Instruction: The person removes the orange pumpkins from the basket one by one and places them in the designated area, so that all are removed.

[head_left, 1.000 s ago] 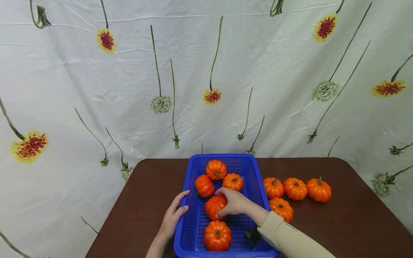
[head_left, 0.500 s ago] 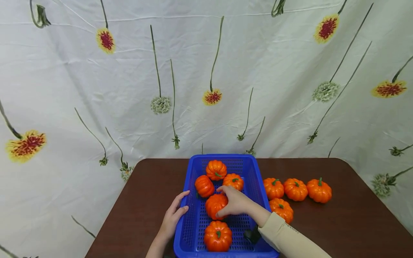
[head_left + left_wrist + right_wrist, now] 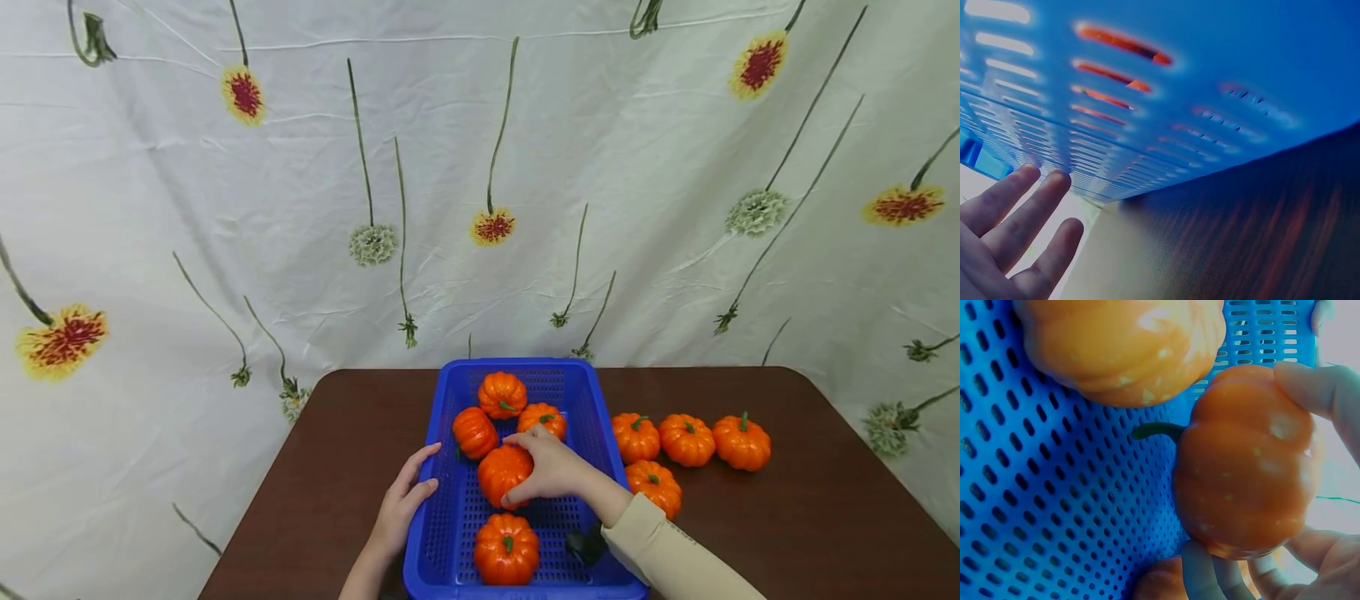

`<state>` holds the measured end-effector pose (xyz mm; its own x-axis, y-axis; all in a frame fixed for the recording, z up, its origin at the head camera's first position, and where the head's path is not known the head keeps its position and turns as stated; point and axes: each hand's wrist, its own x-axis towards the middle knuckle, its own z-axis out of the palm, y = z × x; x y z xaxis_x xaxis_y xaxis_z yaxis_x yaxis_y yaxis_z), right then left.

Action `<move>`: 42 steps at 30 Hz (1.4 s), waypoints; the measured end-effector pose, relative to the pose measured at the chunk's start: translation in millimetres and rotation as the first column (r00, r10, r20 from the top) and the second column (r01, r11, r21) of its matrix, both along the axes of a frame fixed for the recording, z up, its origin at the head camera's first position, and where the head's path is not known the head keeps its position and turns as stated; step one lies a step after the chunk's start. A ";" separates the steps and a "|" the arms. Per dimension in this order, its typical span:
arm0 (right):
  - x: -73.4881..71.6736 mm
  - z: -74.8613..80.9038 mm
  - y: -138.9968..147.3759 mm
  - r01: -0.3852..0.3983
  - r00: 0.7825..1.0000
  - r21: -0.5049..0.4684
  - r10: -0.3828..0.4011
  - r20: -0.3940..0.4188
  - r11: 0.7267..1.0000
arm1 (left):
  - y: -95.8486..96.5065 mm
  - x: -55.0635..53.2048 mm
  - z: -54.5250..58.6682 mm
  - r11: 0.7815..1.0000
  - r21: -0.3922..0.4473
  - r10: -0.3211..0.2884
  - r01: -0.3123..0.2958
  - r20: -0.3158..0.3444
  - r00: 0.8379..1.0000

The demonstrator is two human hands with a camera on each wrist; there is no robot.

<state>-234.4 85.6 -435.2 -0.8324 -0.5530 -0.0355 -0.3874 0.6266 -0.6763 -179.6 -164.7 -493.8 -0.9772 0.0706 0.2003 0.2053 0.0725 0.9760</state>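
Note:
My right hand (image 3: 551, 468) grips a small orange pumpkin (image 3: 501, 477) inside a blue slotted plastic basket (image 3: 429, 533). In the right wrist view the thumb presses one side of this pumpkin (image 3: 1244, 469) and the fingers curl round the other; its green stem points toward the slotted basket floor. Another pumpkin (image 3: 507, 550) sits at the basket's near end. Farther in, a cluster holds pumpkins at the back (image 3: 502, 395), left (image 3: 475, 432) and right (image 3: 542, 419). My left hand (image 3: 393, 508) touches the basket's left rim; in the left wrist view its fingers (image 3: 1022, 219) lie fairly straight beside the slotted wall.
Several more pumpkins lie on the dark brown table (image 3: 780, 533) right of the basket, including one at the row's far end (image 3: 741, 442) and one nearer (image 3: 654, 488). A white flower-print cloth (image 3: 450, 167) hangs behind the table. A black device (image 3: 587, 546) sits under the right wrist.
The right hand and the pumpkin it grips have shifted very slightly right and away within the basket. The left hand and the other pumpkins stay where they were.

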 end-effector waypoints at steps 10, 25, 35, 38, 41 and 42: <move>2.3 -2.2 0.4 -0.009 1.000 -0.018 0.009 0.007 1.000 | -0.4 1.6 -2.5 1.000 0.013 -0.007 0.006 0.019 1.000; -3.1 -7.3 1.3 0.050 0.999 -0.105 -0.048 0.021 0.993 | -0.4 2.1 -3.1 1.000 0.010 -0.002 0.002 0.009 1.000; -4.3 -3.8 0.5 0.040 0.999 -0.123 -0.038 0.021 0.992 | -0.3 0.6 -2.6 1.000 0.023 -0.005 0.005 0.004 1.000; -4.0 -2.5 1.0 0.048 0.999 -0.119 -0.045 0.021 0.992 | 0.0 0.2 -2.0 1.000 0.029 -0.008 0.008 0.000 1.000; -3.4 -1.2 1.5 0.054 0.998 -0.135 -0.051 0.026 0.989 | 0.2 0.0 -1.4 0.999 0.037 -0.015 0.015 0.000 1.000; -3.3 -0.7 1.8 0.055 0.998 -0.143 -0.052 0.029 0.988 | 0.4 -0.2 -1.2 0.999 0.038 -0.019 0.019 -0.001 1.000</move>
<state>-237.8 87.4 -435.9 -0.8609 -0.5085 0.0199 -0.3375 0.5413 -0.7701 -179.8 -164.4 -495.1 -0.9756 0.0812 0.2041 0.2071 0.0313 0.9778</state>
